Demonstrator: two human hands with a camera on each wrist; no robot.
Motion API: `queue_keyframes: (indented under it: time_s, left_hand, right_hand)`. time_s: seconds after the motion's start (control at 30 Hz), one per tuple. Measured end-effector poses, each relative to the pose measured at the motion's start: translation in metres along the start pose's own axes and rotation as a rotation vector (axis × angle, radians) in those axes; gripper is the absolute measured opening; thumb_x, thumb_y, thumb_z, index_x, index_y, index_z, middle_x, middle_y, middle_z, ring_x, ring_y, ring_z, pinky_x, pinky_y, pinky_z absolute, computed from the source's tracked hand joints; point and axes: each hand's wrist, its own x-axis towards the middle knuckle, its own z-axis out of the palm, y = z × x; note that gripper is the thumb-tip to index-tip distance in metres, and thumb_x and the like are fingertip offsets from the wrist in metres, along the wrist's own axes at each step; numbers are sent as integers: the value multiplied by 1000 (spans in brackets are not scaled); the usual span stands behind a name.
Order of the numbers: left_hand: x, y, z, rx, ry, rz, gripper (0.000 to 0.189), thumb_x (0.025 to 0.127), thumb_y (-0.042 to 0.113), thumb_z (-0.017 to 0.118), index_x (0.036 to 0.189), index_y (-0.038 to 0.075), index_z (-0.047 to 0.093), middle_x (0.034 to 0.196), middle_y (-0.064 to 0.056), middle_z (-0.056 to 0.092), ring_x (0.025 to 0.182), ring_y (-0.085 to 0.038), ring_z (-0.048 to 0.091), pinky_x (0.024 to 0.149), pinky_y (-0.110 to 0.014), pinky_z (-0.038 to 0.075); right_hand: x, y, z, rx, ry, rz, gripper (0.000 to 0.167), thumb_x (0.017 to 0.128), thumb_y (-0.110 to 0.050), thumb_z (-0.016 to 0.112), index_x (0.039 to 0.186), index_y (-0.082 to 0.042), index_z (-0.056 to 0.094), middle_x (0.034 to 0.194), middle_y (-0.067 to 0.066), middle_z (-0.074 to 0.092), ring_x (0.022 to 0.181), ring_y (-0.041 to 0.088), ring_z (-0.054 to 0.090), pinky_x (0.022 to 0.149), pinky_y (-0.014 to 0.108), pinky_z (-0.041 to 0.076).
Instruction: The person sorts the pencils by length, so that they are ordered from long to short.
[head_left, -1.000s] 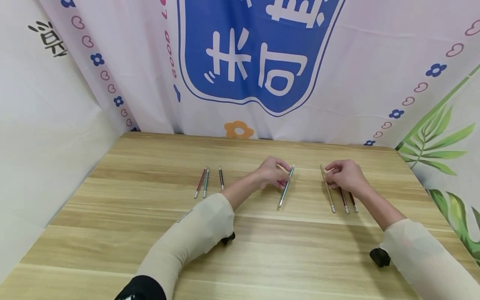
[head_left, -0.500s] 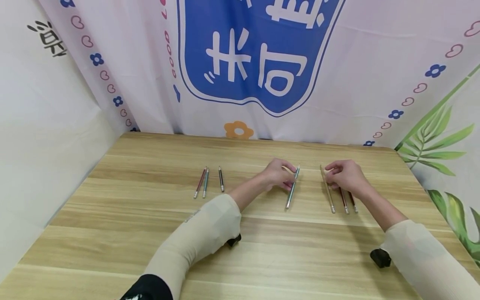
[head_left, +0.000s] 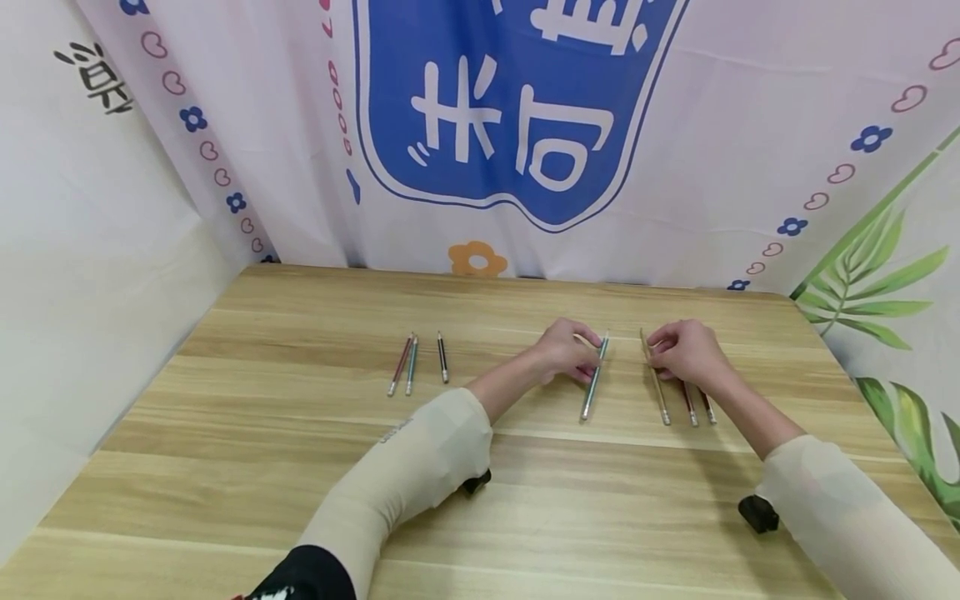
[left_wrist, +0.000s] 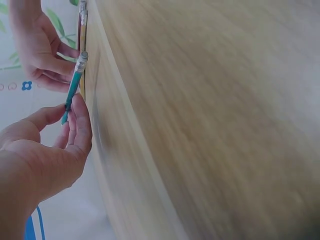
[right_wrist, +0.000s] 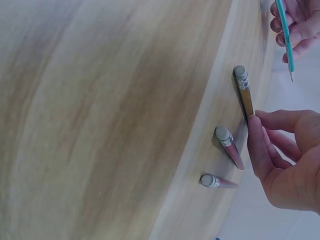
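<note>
My left hand (head_left: 568, 350) pinches a teal pencil (head_left: 596, 378) between thumb and fingers, its eraser end toward me. In the left wrist view that pencil (left_wrist: 75, 85) is held along the fingertips, above the table surface. To the right, my right hand (head_left: 686, 352) pinches a yellow pencil (head_left: 657, 385) near its middle; in the right wrist view this pencil (right_wrist: 246, 95) lies along the wood. Two dark red pencils, one (right_wrist: 231, 148) nearer the yellow one and another (right_wrist: 218, 181) beyond it, lie beside the right hand, their far ends hidden by it in the head view.
On the left of the wooden table (head_left: 300, 450) lie a red pencil (head_left: 401, 365), a teal pencil (head_left: 412, 367) close beside it, and a short black pencil (head_left: 442, 358). A printed curtain (head_left: 300, 150) hangs at the table's back edge.
My left hand has moved right with the teal pencil, closer to the yellow one. The black pencil's eraser end has come into full view. My right hand has stayed nearly still.
</note>
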Motion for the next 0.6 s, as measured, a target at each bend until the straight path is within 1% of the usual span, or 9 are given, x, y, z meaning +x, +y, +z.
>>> queue_keyframes:
  time_s: [0.27,0.47,0.6]
  left_hand:
    - [2,1,7,16,-1,-1,24,89,-16,66,111,-7,64,70,-12,63,58,-18,61,55,-26,63]
    - [6,2,13,13,4,0,22,89,-16,67,108,-6,64,69,-12,62,57,-19,61,54,-26,63]
    - [11,1,18,-9,13,-2,21,89,-17,66,107,-5,64,68,-12,62,56,-19,60,50,-24,61]
  right_hand:
    - [-1,2,0,-50,-9,16,31,86,5,76,113,17,66,86,13,70,66,13,69,60,27,65]
    - [0,2,-1,-17,-27,59,36,87,5,76,119,18,65,88,14,70,65,12,69,60,26,65]
    - [1,1,-1,8,-34,77,38,88,5,75,122,18,63,91,16,69,66,11,69,62,27,65]
